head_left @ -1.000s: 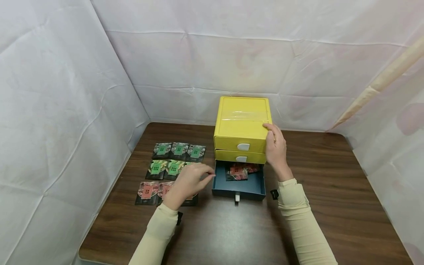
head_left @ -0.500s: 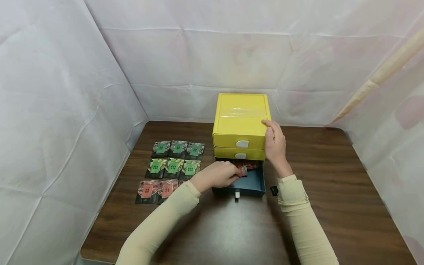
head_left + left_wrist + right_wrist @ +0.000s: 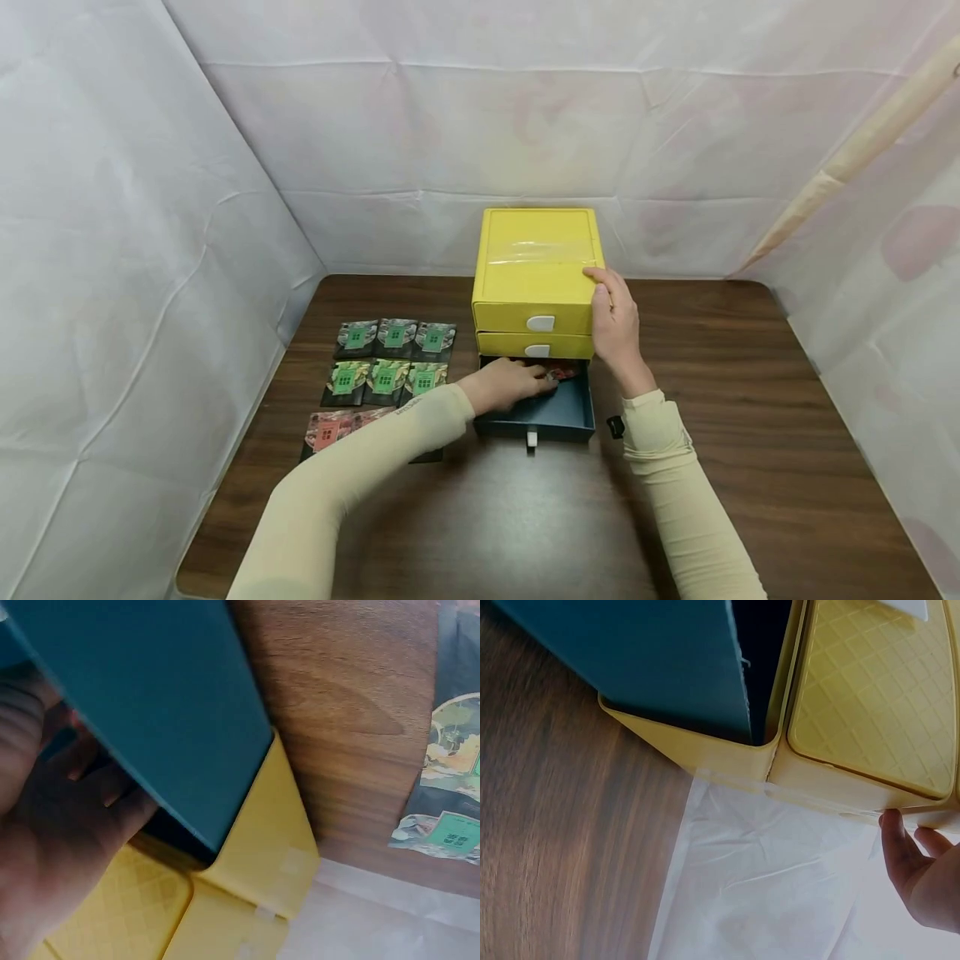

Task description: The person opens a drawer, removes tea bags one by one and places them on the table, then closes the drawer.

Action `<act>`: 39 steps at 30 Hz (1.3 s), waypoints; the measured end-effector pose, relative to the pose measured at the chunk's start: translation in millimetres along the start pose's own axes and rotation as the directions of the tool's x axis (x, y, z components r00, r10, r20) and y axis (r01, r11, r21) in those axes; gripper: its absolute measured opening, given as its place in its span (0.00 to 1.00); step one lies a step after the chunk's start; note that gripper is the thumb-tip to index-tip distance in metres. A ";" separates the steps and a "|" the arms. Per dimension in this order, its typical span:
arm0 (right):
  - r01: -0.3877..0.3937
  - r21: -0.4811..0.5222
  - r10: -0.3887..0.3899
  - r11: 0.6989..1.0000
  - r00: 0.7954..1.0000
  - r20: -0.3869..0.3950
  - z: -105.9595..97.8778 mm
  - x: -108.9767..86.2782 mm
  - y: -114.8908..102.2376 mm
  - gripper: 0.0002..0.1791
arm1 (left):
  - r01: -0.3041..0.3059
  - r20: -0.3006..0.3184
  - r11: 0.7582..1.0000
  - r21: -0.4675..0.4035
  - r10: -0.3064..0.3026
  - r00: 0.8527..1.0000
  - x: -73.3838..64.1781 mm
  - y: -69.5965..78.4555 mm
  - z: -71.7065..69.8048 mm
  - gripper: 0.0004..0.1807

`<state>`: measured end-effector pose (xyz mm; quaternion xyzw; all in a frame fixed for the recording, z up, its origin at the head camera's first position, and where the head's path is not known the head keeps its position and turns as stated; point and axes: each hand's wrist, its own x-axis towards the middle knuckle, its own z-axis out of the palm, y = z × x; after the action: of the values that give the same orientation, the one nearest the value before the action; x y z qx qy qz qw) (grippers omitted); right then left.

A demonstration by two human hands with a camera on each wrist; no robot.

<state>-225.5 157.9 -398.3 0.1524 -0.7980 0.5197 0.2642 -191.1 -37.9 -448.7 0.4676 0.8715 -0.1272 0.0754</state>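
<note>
My left hand (image 3: 504, 386) reaches over the left wall of the pulled-out blue bottom drawer (image 3: 561, 411), its fingertips at a red-and-black packet (image 3: 564, 372) near the back. In the left wrist view the fingers (image 3: 133, 810) spread behind the drawer wall, which hides part of the hand. The yellow drawer cabinet (image 3: 536, 279) stands at the back, its two upper drawers pushed in. My right hand (image 3: 618, 325) rests against the cabinet's right side, one fingertip over the top edge. In the right wrist view its fingers (image 3: 896, 844) touch the yellow side.
Left of the cabinet lie three rows of packets: dark green-labelled ones (image 3: 396, 335) behind, lighter green ones (image 3: 386, 380) in the middle, red ones (image 3: 327, 432) in front, partly under the left sleeve. A white drawer tab (image 3: 532, 439) sticks out in front. White sheets (image 3: 420, 125) surround the table.
My left hand has moved right from over the packet rows into the drawer, reaching deeper toward the packets inside. The right hand has stayed on the cabinet. The view has shifted slightly.
</note>
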 end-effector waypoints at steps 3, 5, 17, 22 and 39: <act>0.001 -0.003 -0.001 1.000 1.000 0.003 -0.2 0.0 -0.8 0.23 | 0.011 0.003 0.997 0.082 -0.011 1.000 5.1 0.6 6.8 0.49; 0.002 -0.004 -0.002 1.000 1.000 0.003 -0.3 0.0 -0.9 0.23 | 0.015 0.004 0.993 0.115 -0.015 1.000 8.4 0.6 9.6 0.52; 0.013 0.000 -0.013 1.000 1.000 -0.016 0.5 0.5 -1.8 0.22 | 0.077 -0.253 0.936 0.343 0.014 0.967 2.8 -1.7 19.0 0.28; 0.012 0.011 -0.011 1.000 1.000 -0.017 0.4 -0.4 -1.9 0.22 | 0.096 -0.211 0.927 0.363 -0.019 0.977 5.0 0.6 20.3 0.22; 0.021 0.009 -0.021 1.000 0.999 -0.029 2.0 -1.5 0.0 0.21 | 0.072 -0.017 0.957 0.282 -0.071 0.997 2.4 -0.5 18.4 0.27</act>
<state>-224.7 156.1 -399.8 0.1543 -0.7900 0.5228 0.2806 -192.6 -41.6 -466.8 0.4422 0.8609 -0.2514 0.0003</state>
